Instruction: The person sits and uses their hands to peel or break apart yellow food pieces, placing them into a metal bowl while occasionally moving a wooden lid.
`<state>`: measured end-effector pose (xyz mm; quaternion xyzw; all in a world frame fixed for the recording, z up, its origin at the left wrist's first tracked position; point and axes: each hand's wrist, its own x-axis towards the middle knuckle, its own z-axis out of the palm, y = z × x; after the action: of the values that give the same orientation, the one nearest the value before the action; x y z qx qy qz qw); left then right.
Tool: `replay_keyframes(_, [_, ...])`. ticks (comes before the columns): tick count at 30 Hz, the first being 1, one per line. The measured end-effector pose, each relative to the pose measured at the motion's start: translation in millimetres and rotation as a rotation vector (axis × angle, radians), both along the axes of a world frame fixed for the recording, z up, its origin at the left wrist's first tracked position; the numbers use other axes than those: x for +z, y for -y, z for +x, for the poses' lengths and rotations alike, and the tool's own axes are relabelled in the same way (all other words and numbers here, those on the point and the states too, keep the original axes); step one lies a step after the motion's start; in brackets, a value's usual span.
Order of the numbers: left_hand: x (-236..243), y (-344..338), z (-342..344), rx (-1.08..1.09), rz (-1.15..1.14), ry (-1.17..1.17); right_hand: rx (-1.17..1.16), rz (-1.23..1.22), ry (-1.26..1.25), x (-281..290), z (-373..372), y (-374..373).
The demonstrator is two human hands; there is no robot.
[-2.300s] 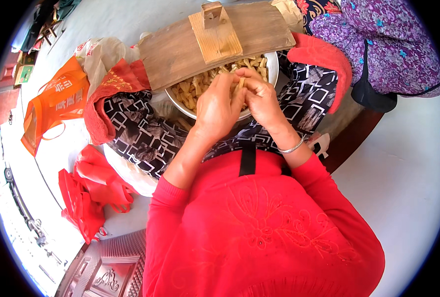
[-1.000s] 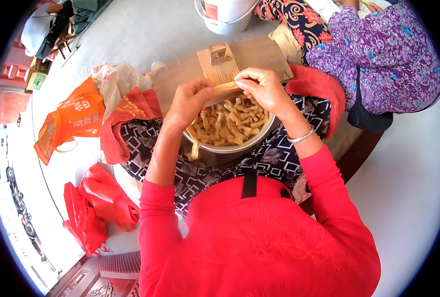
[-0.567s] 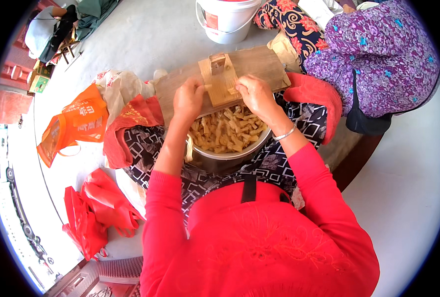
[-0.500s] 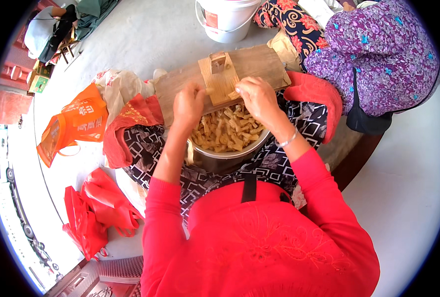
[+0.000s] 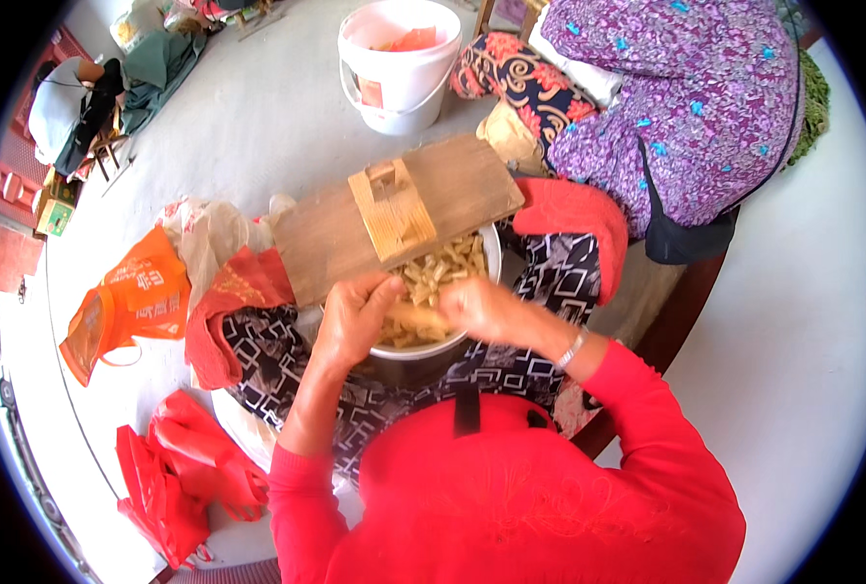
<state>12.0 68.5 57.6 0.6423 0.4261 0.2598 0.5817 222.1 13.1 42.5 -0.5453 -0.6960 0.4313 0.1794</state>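
A metal pot (image 5: 492,261) with a pale rim stands between my knees, filled with yellowish-brown strips (image 5: 433,271) whose kind I cannot make out. Across its far side lies a wide wooden board (image 5: 321,238), bearing a lighter wooden block (image 5: 394,216) with a slotted piece at its far end. My left hand (image 5: 357,316) is closed at the pot's left side, thumb against curled fingers. Over the right part of the pot, my right hand (image 5: 486,308) is also closed, slightly blurred. A blurred yellowish strip shows between them; which fingers grip it is unclear.
Beyond the board stands a white bucket (image 5: 394,112) with something orange inside. A person in purple flowered clothing (image 5: 696,107) sits at the right. Orange (image 5: 141,297) and red bags (image 5: 194,457) lie at the left. A red towel (image 5: 589,229) covers my right knee.
Both hands have come down from the wooden block, nearer to me, over the pot. The view has shifted, so the bucket shows more fully.
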Motion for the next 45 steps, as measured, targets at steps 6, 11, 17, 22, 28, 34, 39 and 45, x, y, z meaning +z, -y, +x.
replay_keyframes(6, [54.4,43.1,27.9,-0.003,-0.011,0.455,-0.095,-0.005,-0.790,89.7,-19.8,37.3])
replay_keyframes(11, [48.7,41.7,40.3,-0.080,-0.061,0.411,-0.503,0.563,-0.368,64.9,-27.6,3.0])
replay_keyframes(17, [-30.8,19.5,42.8,-0.017,-0.553,0.584,-0.501,0.679,0.046,1.8,-25.3,-14.4])
replay_keyframes(22, [-65.3,30.2,27.6,0.036,0.261,-0.073,-0.374,0.434,0.092,-27.5,-22.0,1.6])
replay_keyframes(28, [-87.5,39.8,15.9,0.037,-0.157,0.141,-0.311,0.351,-0.290,-62.0,-23.2,12.8])
replay_keyframes(34, [-79.4,42.7,20.4,-0.004,-0.907,0.477,-0.340,0.473,-0.256,-43.7,-26.3,5.1])
replay_keyframes(39, [-86.5,21.3,19.5,0.001,0.403,-0.136,-0.328,0.269,-0.015,-49.2,-17.6,6.9])
replay_keyframes(45, [-72.7,21.4,26.4,-0.031,0.634,-0.225,-0.320,0.111,-0.139,-55.2,-11.6,8.6])
